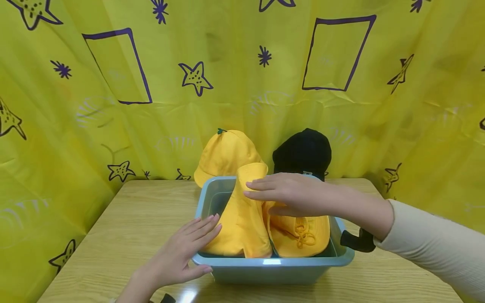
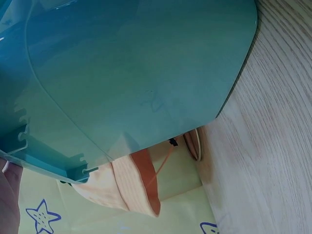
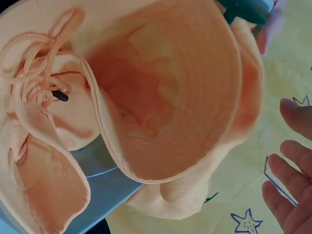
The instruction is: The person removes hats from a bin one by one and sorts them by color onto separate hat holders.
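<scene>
A blue-green plastic basin (image 1: 265, 261) holds yellow cloth hats. One yellow hat (image 1: 242, 227) stands on the left side with its brim turned up. Beside it lies a second yellow hat (image 1: 299, 248), its cord (image 1: 305, 235) tied in a bow. My left hand (image 1: 185, 252) is at the basin's near left corner, fingers straight, thumb spread below the rim. Over the basin, my right hand (image 1: 289, 191) reaches across with extended fingers, overlapping the upturned brim in the head view. The right wrist view shows the hat's hollow inside (image 3: 146, 87), with the right hand's fingers apart from it.
A yellow cap (image 1: 227, 153) with a green leaf tip sits behind the basin, and a black cap (image 1: 303, 151) stands to its right. All rest on a wooden table (image 1: 151, 214). A yellow curtain (image 1: 235, 109) with drawn stars hangs at the back and sides.
</scene>
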The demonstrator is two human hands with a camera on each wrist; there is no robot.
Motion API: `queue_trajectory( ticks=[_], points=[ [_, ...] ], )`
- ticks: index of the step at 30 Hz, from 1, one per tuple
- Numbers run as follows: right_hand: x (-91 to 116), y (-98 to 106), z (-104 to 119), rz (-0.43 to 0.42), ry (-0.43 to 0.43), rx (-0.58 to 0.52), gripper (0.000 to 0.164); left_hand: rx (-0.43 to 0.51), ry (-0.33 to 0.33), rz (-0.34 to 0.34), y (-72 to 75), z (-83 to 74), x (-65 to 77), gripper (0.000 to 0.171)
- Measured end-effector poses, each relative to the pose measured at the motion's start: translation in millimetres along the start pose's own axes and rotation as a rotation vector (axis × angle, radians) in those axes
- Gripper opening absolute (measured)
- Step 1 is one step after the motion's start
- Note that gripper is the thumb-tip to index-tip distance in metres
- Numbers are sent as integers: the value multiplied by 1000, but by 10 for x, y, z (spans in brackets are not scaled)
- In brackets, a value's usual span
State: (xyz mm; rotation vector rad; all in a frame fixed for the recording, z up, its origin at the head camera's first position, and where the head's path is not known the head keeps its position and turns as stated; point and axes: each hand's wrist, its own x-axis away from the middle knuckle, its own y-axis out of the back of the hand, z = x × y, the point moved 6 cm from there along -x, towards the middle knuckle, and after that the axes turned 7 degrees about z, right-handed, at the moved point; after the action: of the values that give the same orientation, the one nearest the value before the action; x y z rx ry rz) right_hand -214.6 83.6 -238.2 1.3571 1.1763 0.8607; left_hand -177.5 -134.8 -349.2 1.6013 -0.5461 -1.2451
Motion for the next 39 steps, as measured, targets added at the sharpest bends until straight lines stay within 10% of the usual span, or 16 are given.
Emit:
queue_trajectory(
  ticks=[20, 39],
  points=[
    [-321, -335, -161, 115, 129, 195, 15, -4, -25, -16, 3, -14, -13, 69],
    [-114, 9, -361, -153, 112, 129, 28, -21, -29, -42, 2, -23, -12, 72]
  ],
)
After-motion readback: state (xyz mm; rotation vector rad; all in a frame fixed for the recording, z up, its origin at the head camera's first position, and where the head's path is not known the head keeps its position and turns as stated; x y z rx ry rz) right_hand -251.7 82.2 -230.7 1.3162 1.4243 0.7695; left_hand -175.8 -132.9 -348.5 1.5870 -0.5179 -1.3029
